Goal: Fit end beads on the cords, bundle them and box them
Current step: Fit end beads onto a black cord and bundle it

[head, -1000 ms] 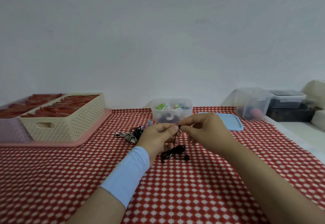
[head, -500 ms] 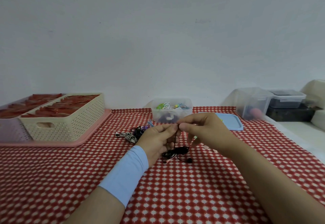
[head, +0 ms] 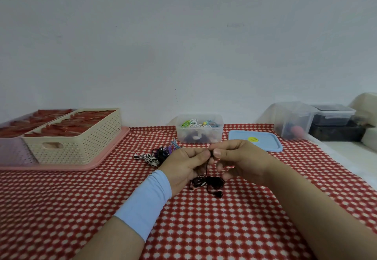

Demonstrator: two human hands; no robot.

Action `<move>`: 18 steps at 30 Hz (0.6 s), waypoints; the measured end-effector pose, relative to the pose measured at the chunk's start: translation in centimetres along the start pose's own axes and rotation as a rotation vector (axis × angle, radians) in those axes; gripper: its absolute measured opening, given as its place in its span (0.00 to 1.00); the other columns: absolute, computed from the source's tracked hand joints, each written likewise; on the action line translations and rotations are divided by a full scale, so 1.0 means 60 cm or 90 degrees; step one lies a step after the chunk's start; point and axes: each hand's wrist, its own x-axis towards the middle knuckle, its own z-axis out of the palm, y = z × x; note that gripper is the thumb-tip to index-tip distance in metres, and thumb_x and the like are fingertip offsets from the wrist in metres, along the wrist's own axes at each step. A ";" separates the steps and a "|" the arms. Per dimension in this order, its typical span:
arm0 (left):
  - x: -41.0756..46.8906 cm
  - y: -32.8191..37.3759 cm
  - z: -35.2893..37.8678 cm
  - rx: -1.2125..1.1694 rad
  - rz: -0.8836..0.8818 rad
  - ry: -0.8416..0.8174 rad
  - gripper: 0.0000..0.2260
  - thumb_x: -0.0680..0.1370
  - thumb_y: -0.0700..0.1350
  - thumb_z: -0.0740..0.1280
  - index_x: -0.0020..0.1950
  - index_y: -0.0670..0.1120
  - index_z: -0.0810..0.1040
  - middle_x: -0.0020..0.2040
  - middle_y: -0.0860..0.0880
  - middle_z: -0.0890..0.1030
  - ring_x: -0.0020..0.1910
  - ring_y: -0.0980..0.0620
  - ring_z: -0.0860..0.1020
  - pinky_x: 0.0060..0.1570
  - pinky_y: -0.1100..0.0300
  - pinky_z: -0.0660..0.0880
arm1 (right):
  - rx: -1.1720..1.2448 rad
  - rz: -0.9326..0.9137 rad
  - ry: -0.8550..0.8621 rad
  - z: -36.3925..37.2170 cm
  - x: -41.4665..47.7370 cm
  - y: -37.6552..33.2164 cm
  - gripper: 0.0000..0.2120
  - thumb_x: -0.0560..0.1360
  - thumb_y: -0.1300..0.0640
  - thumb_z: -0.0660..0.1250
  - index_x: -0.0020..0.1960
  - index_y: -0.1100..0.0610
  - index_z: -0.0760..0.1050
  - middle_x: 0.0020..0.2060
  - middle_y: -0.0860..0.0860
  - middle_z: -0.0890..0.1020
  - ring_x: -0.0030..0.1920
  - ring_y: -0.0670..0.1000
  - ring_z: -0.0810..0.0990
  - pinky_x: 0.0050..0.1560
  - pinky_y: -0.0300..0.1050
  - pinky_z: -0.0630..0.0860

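On the red checked cloth, the left hand and right hand have drawn their thumbs together within the second, both pinching the top of the black cord, whose coil hangs down to the cloth, so the end bead is probably seating.

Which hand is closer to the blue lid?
Right. The right hand is just in front of the blue lid; the left hand is farther left. Both pinch the black cord.
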 end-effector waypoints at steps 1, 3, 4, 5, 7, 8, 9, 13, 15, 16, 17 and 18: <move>0.000 0.000 0.000 -0.002 -0.001 0.003 0.17 0.71 0.45 0.69 0.57 0.37 0.81 0.42 0.45 0.83 0.43 0.49 0.81 0.54 0.54 0.78 | -0.002 -0.010 0.001 0.001 0.000 0.001 0.12 0.67 0.56 0.74 0.50 0.57 0.87 0.39 0.54 0.84 0.34 0.48 0.81 0.29 0.43 0.79; 0.003 0.000 0.003 -0.026 -0.001 0.000 0.18 0.72 0.46 0.69 0.57 0.37 0.81 0.42 0.45 0.82 0.45 0.48 0.80 0.55 0.51 0.75 | 0.004 -0.036 0.006 0.000 0.000 0.001 0.17 0.68 0.55 0.73 0.55 0.60 0.85 0.40 0.55 0.84 0.36 0.49 0.81 0.29 0.43 0.79; 0.005 0.000 0.004 -0.046 -0.001 -0.004 0.17 0.72 0.46 0.69 0.57 0.38 0.80 0.42 0.45 0.82 0.44 0.49 0.81 0.53 0.51 0.76 | 0.006 -0.051 0.008 -0.002 -0.001 -0.001 0.18 0.69 0.55 0.73 0.56 0.60 0.84 0.41 0.56 0.84 0.37 0.49 0.81 0.30 0.43 0.79; 0.006 0.000 0.006 -0.065 -0.003 -0.005 0.17 0.72 0.46 0.69 0.56 0.38 0.80 0.41 0.46 0.81 0.42 0.50 0.81 0.50 0.53 0.76 | -0.001 -0.065 0.008 -0.004 -0.002 -0.003 0.17 0.69 0.55 0.72 0.57 0.59 0.84 0.42 0.56 0.85 0.37 0.49 0.81 0.31 0.44 0.80; 0.005 0.002 0.007 -0.083 -0.013 0.003 0.16 0.71 0.46 0.69 0.55 0.40 0.81 0.40 0.47 0.81 0.39 0.52 0.81 0.46 0.56 0.77 | -0.038 -0.087 0.005 -0.008 -0.005 -0.007 0.15 0.70 0.56 0.73 0.55 0.56 0.86 0.44 0.56 0.86 0.37 0.50 0.82 0.33 0.46 0.80; 0.004 0.002 0.007 -0.086 -0.019 0.003 0.15 0.71 0.46 0.69 0.55 0.40 0.81 0.40 0.47 0.81 0.39 0.52 0.81 0.47 0.56 0.78 | -0.056 -0.095 0.006 -0.009 -0.006 -0.009 0.13 0.70 0.57 0.73 0.54 0.55 0.87 0.45 0.56 0.86 0.37 0.50 0.81 0.33 0.46 0.80; 0.004 0.001 0.005 -0.088 -0.026 0.001 0.15 0.71 0.46 0.69 0.55 0.40 0.81 0.40 0.47 0.82 0.41 0.50 0.81 0.50 0.53 0.77 | -0.069 -0.103 0.010 -0.010 -0.007 -0.010 0.11 0.72 0.59 0.73 0.53 0.54 0.87 0.45 0.57 0.86 0.36 0.51 0.81 0.33 0.47 0.80; 0.000 0.000 0.004 -0.090 -0.060 -0.001 0.13 0.71 0.47 0.69 0.52 0.41 0.82 0.41 0.46 0.81 0.46 0.46 0.79 0.53 0.51 0.75 | -0.123 -0.146 0.049 -0.008 -0.007 -0.009 0.08 0.77 0.65 0.71 0.49 0.56 0.87 0.44 0.64 0.85 0.34 0.51 0.80 0.32 0.44 0.79; 0.000 0.001 0.005 -0.095 -0.074 0.006 0.12 0.73 0.46 0.69 0.52 0.41 0.81 0.39 0.47 0.81 0.42 0.50 0.78 0.48 0.56 0.75 | -0.157 -0.173 0.063 -0.006 -0.006 -0.006 0.07 0.76 0.65 0.72 0.48 0.56 0.87 0.44 0.64 0.85 0.33 0.51 0.80 0.33 0.44 0.80; -0.001 0.001 0.005 -0.096 -0.078 0.009 0.10 0.74 0.46 0.68 0.52 0.41 0.81 0.39 0.48 0.80 0.39 0.52 0.78 0.46 0.58 0.76 | -0.177 -0.187 0.070 -0.004 -0.005 -0.006 0.07 0.76 0.65 0.72 0.48 0.56 0.87 0.42 0.63 0.85 0.33 0.50 0.80 0.33 0.44 0.80; -0.001 0.001 0.004 -0.097 -0.080 0.012 0.09 0.76 0.45 0.67 0.53 0.41 0.80 0.38 0.48 0.80 0.37 0.54 0.78 0.44 0.59 0.76 | -0.196 -0.200 0.076 -0.001 -0.003 -0.004 0.08 0.76 0.65 0.72 0.48 0.55 0.87 0.41 0.61 0.86 0.32 0.50 0.80 0.34 0.44 0.81; -0.001 0.002 0.003 -0.099 -0.080 0.012 0.09 0.77 0.44 0.66 0.53 0.41 0.80 0.38 0.49 0.80 0.37 0.55 0.78 0.43 0.60 0.77 | -0.211 -0.211 0.080 0.001 -0.003 -0.004 0.08 0.76 0.65 0.72 0.47 0.54 0.87 0.39 0.59 0.86 0.32 0.49 0.80 0.34 0.44 0.82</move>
